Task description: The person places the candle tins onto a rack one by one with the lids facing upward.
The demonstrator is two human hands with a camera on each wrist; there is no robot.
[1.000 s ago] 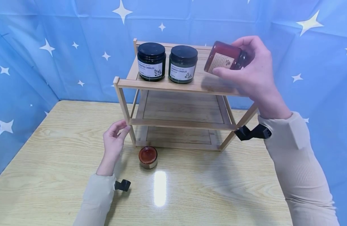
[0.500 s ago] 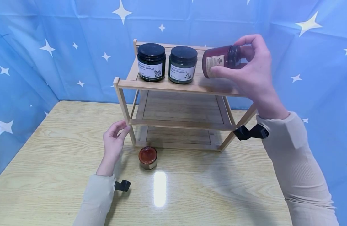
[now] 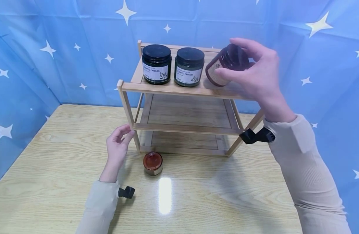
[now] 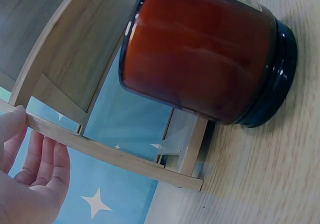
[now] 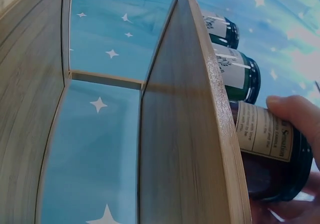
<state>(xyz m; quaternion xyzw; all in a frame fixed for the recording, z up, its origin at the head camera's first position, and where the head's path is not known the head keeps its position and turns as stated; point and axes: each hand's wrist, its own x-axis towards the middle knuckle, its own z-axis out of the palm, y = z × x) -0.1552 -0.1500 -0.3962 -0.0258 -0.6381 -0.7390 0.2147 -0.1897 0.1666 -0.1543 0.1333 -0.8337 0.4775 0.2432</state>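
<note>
My right hand (image 3: 261,73) grips an amber candle jar (image 3: 229,61) with a black lid, thumb near its beige label. The jar is tilted, its base low over the right part of the top shelf and its lid raised toward my palm. Left of it, two dark green candle jars, one nearer (image 3: 189,70) and one farther left (image 3: 156,66), stand upright on that shelf. Low at the left, my left hand (image 3: 116,146) pinches the front leg (image 4: 110,152) of the wooden rack between thumb and fingers. Another amber jar (image 3: 153,162) stands lid-down on the table beside this hand.
The wooden rack (image 3: 182,129) has three tiers, and its front rail (image 3: 179,90) runs along the top one. A pale wood-grain table (image 3: 197,195) lies in front. Behind hangs a blue curtain (image 3: 89,48) with white stars.
My right hand has turned the held jar from lying nearly sideways to a more upright tilt, bringing its base lower to the top shelf. My left hand stays on the leg.
</note>
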